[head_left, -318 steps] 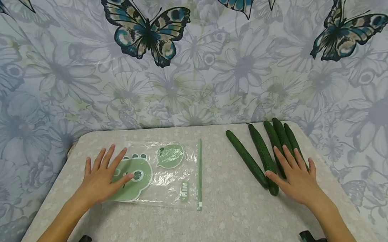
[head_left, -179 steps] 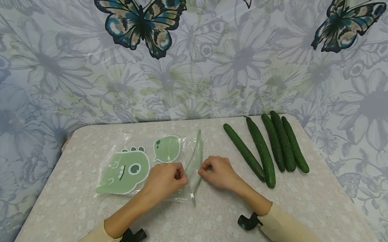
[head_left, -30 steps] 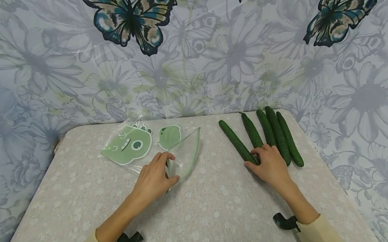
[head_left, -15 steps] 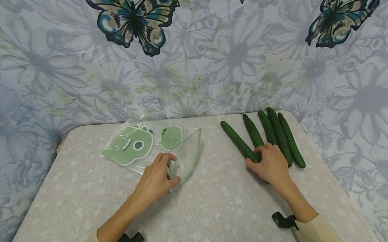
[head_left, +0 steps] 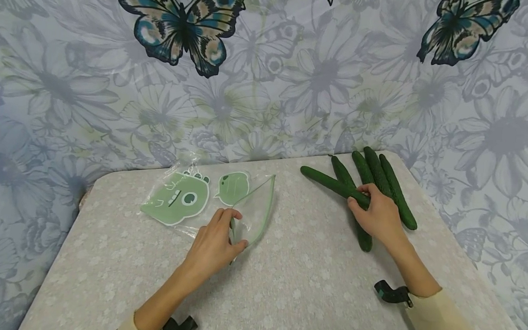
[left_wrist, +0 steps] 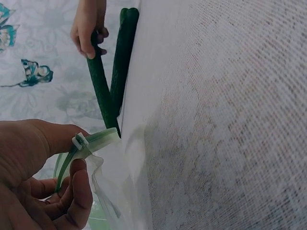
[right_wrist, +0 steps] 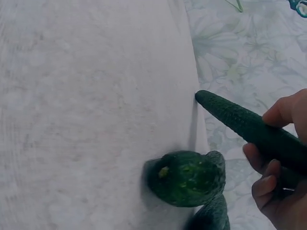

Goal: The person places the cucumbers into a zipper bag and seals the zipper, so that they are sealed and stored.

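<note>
My left hand (head_left: 213,246) grips the edge of a clear zip bag (head_left: 175,201) printed with a green cartoon monster. The bag's green-edged mouth gapes to the right. In the left wrist view, a white zip slider (left_wrist: 80,141) sits by the thumb. My right hand (head_left: 382,217) holds a cucumber (head_left: 329,182) between thumb and fingers near its near end. That end is raised, and the cucumber slants over a second cucumber (head_left: 363,236) on the table. In the right wrist view, the held cucumber (right_wrist: 240,117) points toward the table cloth, with the thumb on top.
Several more cucumbers (head_left: 398,194) lie side by side at the back right, right behind my right hand. The table (head_left: 286,292) has a pale patterned cloth. A butterfly-and-flower print backdrop (head_left: 266,97) rises at the table's far edge.
Over ten seconds, the bag's mouth has been opened and the left hand has taken its edge. In the last half second, the right hand has lifted the leftmost cucumber's near end and swung it right.
</note>
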### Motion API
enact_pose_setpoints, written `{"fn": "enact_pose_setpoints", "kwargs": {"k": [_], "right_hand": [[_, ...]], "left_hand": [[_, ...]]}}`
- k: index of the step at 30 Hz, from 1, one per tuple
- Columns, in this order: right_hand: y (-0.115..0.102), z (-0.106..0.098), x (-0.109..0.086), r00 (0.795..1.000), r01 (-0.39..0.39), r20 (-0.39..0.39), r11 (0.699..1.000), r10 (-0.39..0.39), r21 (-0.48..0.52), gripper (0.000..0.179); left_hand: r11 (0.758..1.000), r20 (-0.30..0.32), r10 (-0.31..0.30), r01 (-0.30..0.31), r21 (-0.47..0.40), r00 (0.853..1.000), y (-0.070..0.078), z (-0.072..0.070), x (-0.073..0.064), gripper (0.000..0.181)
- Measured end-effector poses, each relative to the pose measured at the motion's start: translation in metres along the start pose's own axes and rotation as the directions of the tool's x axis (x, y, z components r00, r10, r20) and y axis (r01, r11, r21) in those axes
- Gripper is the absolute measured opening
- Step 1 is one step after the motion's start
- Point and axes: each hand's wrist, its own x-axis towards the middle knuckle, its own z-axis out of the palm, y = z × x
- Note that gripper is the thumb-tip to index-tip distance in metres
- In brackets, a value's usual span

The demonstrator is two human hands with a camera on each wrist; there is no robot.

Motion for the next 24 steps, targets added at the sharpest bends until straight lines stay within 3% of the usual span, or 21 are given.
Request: {"fn": "enact_pose_setpoints", "kwargs": {"k": [4, 8, 17, 24], "right_hand": [[0.007, 0.0, -0.001, 1.0, -0.024, 0.015, 0.998, 0.024, 0.063, 0.049], [0.011, 0.0, -0.001, 0.999, -0.011, -0.033, 0.995, 0.015, 0.096, 0.047], [0.01, -0.005, -0.003, 0.992, 0.043, -0.121, 0.998, -0.036, 0.05, 0.046], [0.012, -0.01, -0.006, 0.996, 0.041, -0.085, 0.998, -0.038, 0.038, 0.049]], "left_hand": [[1.0, -0.006, 0.003, -0.003, -0.002, 1.0, 0.0, 0.002, 0.0, 0.061], [1.0, -0.007, 0.006, -0.006, -0.004, 1.0, 0.0, 0.002, 0.001, 0.061], [1.0, -0.008, -0.001, 0.001, 0.006, 1.0, 0.0, 0.003, 0.002, 0.059], [1.0, -0.013, 0.001, -0.001, 0.011, 1.0, -0.001, 0.005, 0.002, 0.059]]}}
